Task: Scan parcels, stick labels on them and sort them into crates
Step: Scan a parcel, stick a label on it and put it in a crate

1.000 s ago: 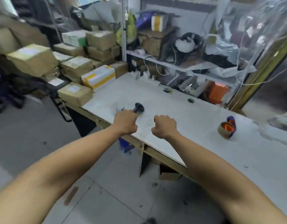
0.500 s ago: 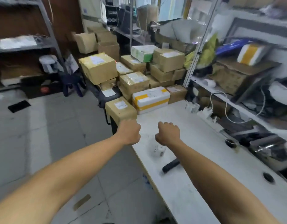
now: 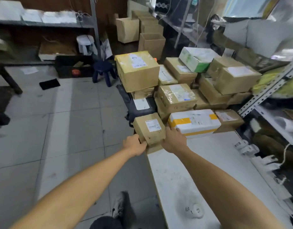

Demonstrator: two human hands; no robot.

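A small brown cardboard parcel (image 3: 149,129) with a white label sits at the far left corner of the white table (image 3: 183,176). My left hand (image 3: 134,145) grips its near left corner, fingers curled under the edge. My right hand (image 3: 173,140) holds its right side, fingers wrapped round the far edge. Right beside it lies a white parcel with yellow tape (image 3: 194,123). A roll of labels (image 3: 194,210) lies on the table near me.
Several stacked cardboard parcels (image 3: 175,95) fill the space behind the table, the largest (image 3: 137,71) on the left. A metal shelf rack (image 3: 266,95) runs along the right. A dark stool (image 3: 103,72) and a black crate (image 3: 73,68) stand on the tiled floor.
I have turned left and moved toward the parcel pile. Both hands, held as empty fists before, have reached forward and taken hold of the small brown parcel.
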